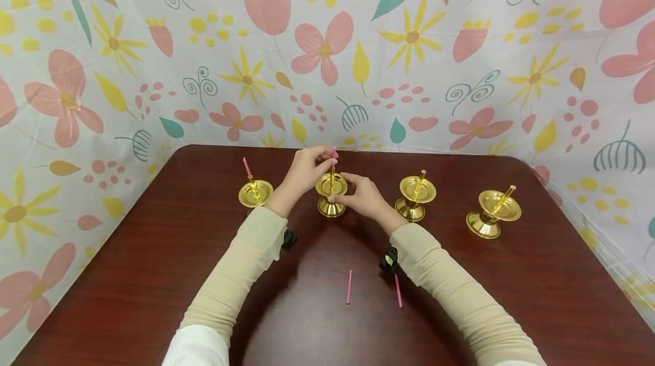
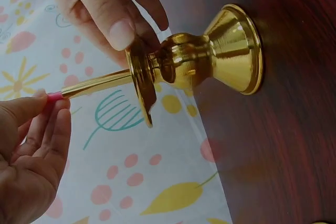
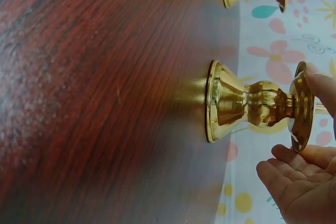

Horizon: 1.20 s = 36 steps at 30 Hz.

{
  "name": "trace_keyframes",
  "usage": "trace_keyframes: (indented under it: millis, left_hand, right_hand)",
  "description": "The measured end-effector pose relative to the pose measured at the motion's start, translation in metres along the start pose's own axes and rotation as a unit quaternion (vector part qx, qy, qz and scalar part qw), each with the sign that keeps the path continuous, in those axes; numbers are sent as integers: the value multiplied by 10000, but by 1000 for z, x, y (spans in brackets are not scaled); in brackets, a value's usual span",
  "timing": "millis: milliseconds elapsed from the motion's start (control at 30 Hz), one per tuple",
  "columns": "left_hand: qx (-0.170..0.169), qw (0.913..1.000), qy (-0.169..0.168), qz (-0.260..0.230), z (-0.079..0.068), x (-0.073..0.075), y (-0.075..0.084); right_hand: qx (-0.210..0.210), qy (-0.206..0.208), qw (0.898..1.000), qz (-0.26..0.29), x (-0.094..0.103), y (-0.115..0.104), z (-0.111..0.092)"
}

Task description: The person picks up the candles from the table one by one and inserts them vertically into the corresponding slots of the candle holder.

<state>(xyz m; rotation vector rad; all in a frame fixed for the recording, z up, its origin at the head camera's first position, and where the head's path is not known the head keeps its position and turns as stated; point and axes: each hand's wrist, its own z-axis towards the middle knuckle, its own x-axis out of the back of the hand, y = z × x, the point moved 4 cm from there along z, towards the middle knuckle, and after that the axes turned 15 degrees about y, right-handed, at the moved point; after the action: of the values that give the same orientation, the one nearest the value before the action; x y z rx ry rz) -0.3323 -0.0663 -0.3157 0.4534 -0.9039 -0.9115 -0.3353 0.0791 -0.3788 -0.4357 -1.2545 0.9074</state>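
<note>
My left hand (image 1: 306, 168) pinches a thin pink candle (image 2: 54, 97) between thumb and fingers. The candle's lower end meets the top of the upright tube on a brass candle holder (image 1: 331, 207); how far it goes in is hidden. My right hand (image 1: 365, 198) holds the holder's dish by its rim, thumb on the near side and fingers on the far side. In the right wrist view the holder's flared base (image 3: 223, 103) stands on the table.
Left of my hands stands another brass holder (image 1: 256, 192) with a pink candle (image 1: 247, 167) in its tube. Two holders without candles, one nearer (image 1: 418, 188) and one farther right (image 1: 491, 224), line the right side. Two pink candles (image 1: 349, 287) lie on the dark wooden table (image 1: 307, 332).
</note>
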Motion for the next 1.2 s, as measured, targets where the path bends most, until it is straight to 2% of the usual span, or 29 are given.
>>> trace_keyframes:
  millis: [533, 767, 1000, 1200]
  left_hand:
    - [-309, 9993, 197, 43, -4, 1, -3]
    - [-27, 9999, 26, 115, -1, 0, 1]
    - [63, 10000, -18, -19, -7, -4, 3]
    - [296, 9994, 24, 178, -11, 3, 6]
  right_hand:
    - [78, 11, 10000, 43, -1, 1, -1]
    - [8, -36, 10000, -37, 2, 0, 0]
    - [154, -40, 9991, -385, 5, -1, -3]
    - [231, -106, 9984, -511, 4, -8, -4]
